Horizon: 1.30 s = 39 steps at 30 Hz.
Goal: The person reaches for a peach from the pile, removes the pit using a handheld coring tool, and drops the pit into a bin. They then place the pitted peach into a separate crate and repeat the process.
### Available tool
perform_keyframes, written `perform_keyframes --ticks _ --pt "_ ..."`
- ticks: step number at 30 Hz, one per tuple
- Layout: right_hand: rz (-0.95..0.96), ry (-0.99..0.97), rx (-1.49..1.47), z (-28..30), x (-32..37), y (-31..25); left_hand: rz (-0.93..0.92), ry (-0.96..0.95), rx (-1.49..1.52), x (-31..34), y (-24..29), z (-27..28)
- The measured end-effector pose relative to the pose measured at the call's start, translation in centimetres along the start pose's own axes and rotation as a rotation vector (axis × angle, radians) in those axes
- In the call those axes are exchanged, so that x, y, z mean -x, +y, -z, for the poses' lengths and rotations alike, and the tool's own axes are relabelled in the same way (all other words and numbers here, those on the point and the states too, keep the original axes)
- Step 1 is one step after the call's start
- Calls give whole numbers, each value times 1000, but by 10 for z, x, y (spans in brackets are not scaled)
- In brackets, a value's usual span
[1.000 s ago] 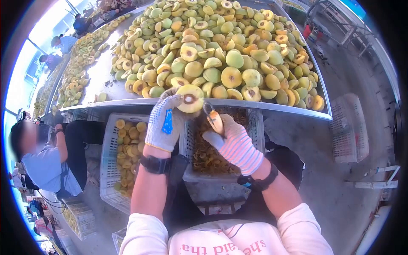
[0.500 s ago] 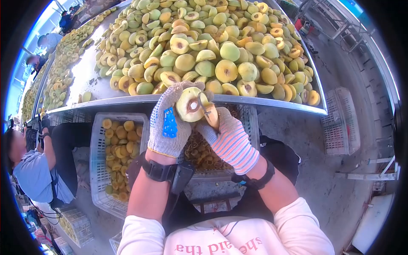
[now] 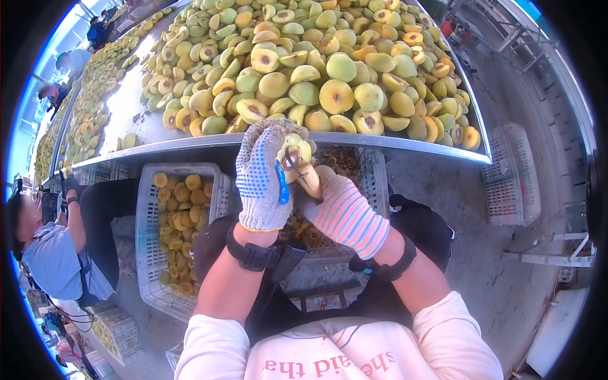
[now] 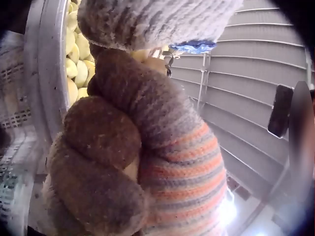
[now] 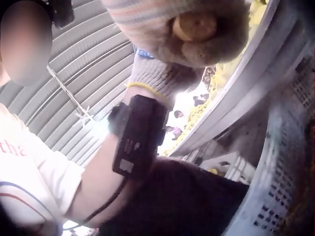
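Observation:
In the head view my gloved left hand [image 3: 263, 180] grips a yellow-green peach half [image 3: 304, 147] just below the table's front edge, its cut face turned toward the right hand. My right hand [image 3: 345, 212], in a striped glove, holds a pitting knife by its short wooden handle [image 3: 310, 183]. The knife's thin curved metal blade [image 3: 290, 158] overlaps the fruit's brown centre. From the right wrist, the round handle end [image 5: 194, 27] pokes out of the curled fingers. The left wrist view shows the striped glove [image 4: 182, 167] close under the left glove [image 4: 157, 22], with the fruit mostly hidden.
A metal table [image 3: 215, 147] bears a big heap of peach halves [image 3: 304, 69]. Below it, a white crate [image 3: 147, 234] of peach halves stands left; another crate [image 3: 377, 183] with brown scraps lies under my hands. Someone in blue [image 3: 60, 259] sits at left.
The knife has come from beside the peach half to its centre. The fruit has turned from facing the head camera toward the right hand, and the left hand has rotated with it.

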State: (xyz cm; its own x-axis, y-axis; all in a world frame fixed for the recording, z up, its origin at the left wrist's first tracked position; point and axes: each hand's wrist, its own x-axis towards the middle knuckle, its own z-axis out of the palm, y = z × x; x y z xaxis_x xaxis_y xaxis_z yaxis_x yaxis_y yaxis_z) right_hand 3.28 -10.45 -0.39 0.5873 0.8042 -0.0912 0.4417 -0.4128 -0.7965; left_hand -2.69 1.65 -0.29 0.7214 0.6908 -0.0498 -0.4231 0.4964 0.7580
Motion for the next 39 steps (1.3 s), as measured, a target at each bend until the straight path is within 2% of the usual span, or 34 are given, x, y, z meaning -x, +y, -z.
perform_keyframes --ticks 5,8,11,12,14,16,19,22,25,26,29,31,34,37,39 --pt "-59 -177 -165 6 1 -6 3 72 -114 5 11 -11" --pt "41 -128 -254 -1 5 2 -282 -62 -674 -2 12 0" --pt "-235 -405 -674 22 10 -19 -181 -171 -772 0 27 -8" --pt "-256 -459 -752 23 9 -18 -154 -208 -753 -1 30 -10" --pt "-294 -567 -906 26 9 -17 -331 -220 -726 -8 7 10" --pt "-303 -612 -957 22 7 -8 179 -110 -163 3 23 -13" --pt "-307 -675 -1061 26 10 3 270 -153 -42 0 17 -8" --pt "-242 -690 -1059 41 18 9 373 -129 299 -7 11 0" --pt "-289 -648 -927 58 26 13 291 -89 219 -5 20 5" --pt "-155 -516 -273 60 21 14 337 -126 135 0 35 10" --pt "-38 -345 572 53 26 38 131 -158 -53 19 79 37" --pt "-13 -320 553 66 32 30 -3 54 -298 37 112 70" --pt "59 -296 462 72 33 24 -218 378 -1438 26 143 105" --pt "23 -305 537 66 26 25 -99 293 -1314 -33 121 96" --pt "42 -313 466 71 27 22 -124 280 -1789 -80 85 73"
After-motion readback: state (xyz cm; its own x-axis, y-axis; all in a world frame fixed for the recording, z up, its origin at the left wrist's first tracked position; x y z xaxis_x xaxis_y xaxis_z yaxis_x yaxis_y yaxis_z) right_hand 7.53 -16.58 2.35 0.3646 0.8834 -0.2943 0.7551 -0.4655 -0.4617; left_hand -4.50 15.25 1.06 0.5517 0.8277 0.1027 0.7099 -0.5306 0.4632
